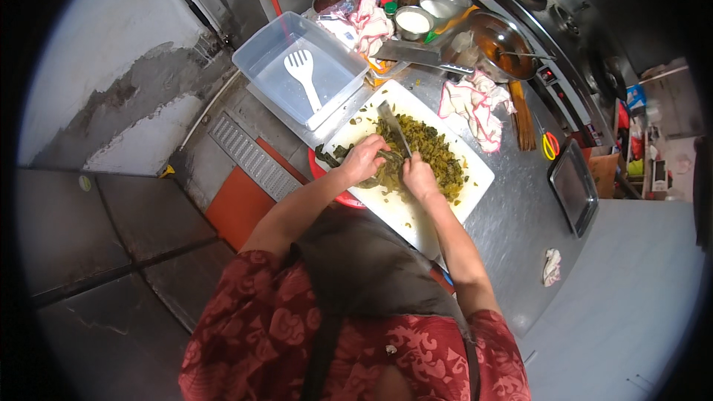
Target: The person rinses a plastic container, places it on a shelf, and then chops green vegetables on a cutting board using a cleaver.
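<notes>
A thick white cutting board (473, 170) lies before me on the steel table. My right hand (420, 177) grips the handle of a kitchen knife (392, 122), whose blade points away from me over the board. With bent fingers, my left hand (365, 160) holds down a bunch of dark green leafy vegetable (337, 151), perhaps pickled greens, just left of the blade. To the right of the knife spreads a heap of chopped greens (440, 147), with small bits scattered around it. The blade's lower edge is hidden among the greens.
At the far left of the board stands a clear plastic tub (262, 58) holding a white slotted spatula (301, 69). Beyond the board lies a cleaver (409, 54). Cloths (473, 108), a bamboo brush (521, 117), orange-handled scissors (550, 146) and a metal tray (574, 186) line the right side.
</notes>
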### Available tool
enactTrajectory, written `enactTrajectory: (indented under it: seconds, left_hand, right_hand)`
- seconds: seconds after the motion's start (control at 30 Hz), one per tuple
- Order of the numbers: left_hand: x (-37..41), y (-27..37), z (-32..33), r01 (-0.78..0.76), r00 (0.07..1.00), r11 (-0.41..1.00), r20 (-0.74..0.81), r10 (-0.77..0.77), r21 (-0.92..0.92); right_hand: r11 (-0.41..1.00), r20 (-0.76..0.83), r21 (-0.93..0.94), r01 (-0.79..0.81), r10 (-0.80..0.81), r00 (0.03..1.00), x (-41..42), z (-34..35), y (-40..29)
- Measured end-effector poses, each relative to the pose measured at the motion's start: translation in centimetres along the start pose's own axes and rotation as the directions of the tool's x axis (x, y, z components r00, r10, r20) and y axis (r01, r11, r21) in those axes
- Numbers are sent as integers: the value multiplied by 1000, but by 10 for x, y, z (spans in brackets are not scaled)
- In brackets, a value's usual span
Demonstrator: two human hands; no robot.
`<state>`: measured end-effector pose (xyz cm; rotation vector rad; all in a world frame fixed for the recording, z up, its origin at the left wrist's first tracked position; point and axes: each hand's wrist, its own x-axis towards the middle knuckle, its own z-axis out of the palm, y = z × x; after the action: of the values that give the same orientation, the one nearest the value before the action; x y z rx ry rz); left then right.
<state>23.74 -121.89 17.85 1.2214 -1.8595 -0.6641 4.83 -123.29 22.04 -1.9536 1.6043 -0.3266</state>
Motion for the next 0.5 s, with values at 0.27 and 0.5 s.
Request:
enactTrajectory:
  seconds: [0.27, 0.5]
  left_hand:
    - [-10, -8, 1, 9, 1000, 1000, -2, -9, -23]
    - [-11, -5, -5, -11, 1000, 999, -1, 11, 49]
  right_hand:
    - [954, -285, 185, 237, -178, 942, -6, -29, -40]
    - [993, 95, -18, 118, -115, 989, 9, -51, -30]
